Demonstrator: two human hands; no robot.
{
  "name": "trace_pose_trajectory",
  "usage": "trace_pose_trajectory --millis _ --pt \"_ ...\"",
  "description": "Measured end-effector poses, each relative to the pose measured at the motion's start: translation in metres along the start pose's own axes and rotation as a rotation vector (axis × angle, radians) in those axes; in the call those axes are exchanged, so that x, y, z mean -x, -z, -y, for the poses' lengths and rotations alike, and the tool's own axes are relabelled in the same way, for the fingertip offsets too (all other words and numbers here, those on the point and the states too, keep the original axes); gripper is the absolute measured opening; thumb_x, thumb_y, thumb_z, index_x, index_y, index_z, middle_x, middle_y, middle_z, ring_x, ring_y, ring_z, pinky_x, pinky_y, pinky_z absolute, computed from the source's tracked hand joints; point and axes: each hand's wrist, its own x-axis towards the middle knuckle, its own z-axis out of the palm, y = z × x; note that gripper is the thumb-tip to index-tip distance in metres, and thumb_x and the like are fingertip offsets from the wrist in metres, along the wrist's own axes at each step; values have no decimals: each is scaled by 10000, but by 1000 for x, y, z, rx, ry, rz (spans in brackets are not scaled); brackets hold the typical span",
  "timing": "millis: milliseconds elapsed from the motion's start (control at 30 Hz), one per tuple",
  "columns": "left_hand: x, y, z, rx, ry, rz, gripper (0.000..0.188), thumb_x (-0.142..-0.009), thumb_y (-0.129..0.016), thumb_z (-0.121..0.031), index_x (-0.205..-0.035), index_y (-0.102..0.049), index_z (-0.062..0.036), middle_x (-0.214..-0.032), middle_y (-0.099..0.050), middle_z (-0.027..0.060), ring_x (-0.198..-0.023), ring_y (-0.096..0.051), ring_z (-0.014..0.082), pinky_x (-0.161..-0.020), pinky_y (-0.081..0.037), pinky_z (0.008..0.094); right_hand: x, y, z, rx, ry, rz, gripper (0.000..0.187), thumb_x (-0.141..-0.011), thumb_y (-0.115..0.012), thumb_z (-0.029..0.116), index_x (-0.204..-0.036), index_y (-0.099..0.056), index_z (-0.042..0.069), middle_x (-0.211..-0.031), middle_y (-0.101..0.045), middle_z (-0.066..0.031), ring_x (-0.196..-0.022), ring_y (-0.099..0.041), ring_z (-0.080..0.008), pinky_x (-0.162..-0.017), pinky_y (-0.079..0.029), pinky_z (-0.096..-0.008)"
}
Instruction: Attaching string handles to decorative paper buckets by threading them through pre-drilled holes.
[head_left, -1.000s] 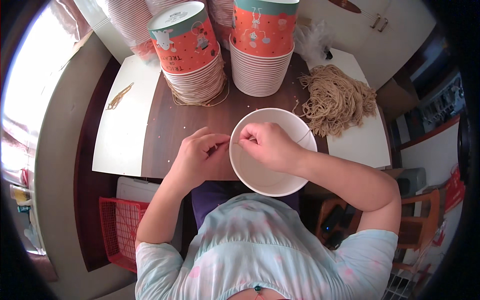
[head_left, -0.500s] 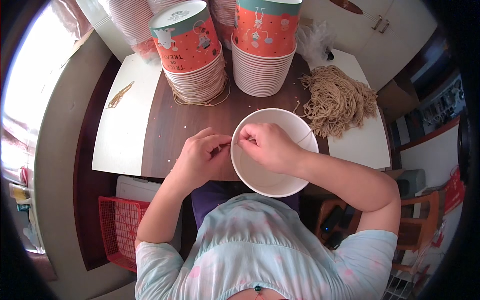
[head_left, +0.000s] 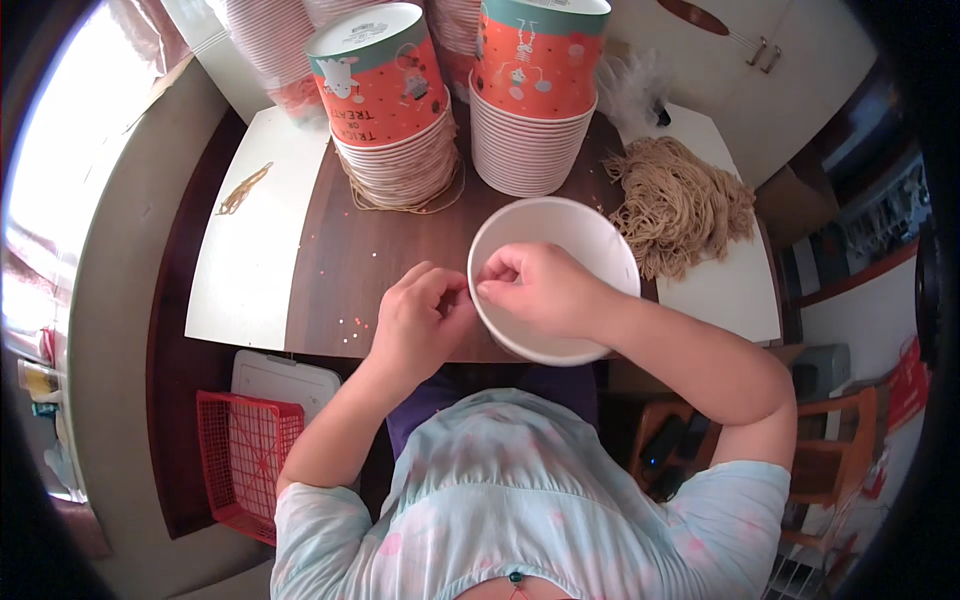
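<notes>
A paper bucket (head_left: 590, 240) with a white inside stands in front of me at the table's near edge, tilted, its mouth turned up. My right hand (head_left: 545, 287) reaches into it, thumb and fingers pinched against the inner face of the left wall. Outside that same wall, my left hand (head_left: 420, 318) has its fingers curled together close to the rim. Whatever lies between the fingertips of either hand is too small or hidden to make out. Right of the bucket lies a heap of tan cords (head_left: 682, 208).
Two stacks of upside-down orange and green buckets stand at the back, a left stack (head_left: 385, 100) with cords around it and a right stack (head_left: 535, 120). A few cords (head_left: 243, 190) lie on the left. A red basket (head_left: 250, 450) is below the table's left side.
The bucket has tipped and its near rim has risen away from me. Both hands stay at its left wall. The strand seen across its inside earlier no longer shows.
</notes>
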Motion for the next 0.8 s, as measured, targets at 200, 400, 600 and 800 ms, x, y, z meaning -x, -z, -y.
trace_pose_trajectory --millis 200,400,600,800 --pt "22 -12 12 495 422 -69 97 -865 -592 -69 -863 -612 26 -728 -578 -22 -660 -524 26 -582 -429 202 55 5 36 617 206 -1 731 -714 -761 431 -1159 -478 -76 -964 -617 -221 -881 -636 -366 -773 -518 -424" --pt "35 7 9 793 249 14 45 -868 -543 -11 -831 -570 -13 -795 -574 -11 -696 -496 26 -608 -400 184 38 8 7 777 274 -230 274 -761 -726 236 -823 -565 23 -829 -601 -136 -750 -640 -328 -640 -522 -406" --pt "27 11 -14 940 46 36 36 -895 -534 -11 -886 -568 -18 -947 -624 72 -820 -576 95 -712 -471 228 25 -7 -4 894 451 -514 291 -726 -752 190 -906 -579 39 -810 -565 -95 -711 -617 -283 -609 -501 -391" --pt "14 -6 -10 1067 231 1 133 -931 -588 -73 -1030 -589 15 -876 -660 62 -775 -631 102 -728 -528 233 46 -42 -5 341 525 -696 302 -791 -658 2 -1075 -560 36 -832 -604 -99 -715 -614 -277 -622 -490 -387"
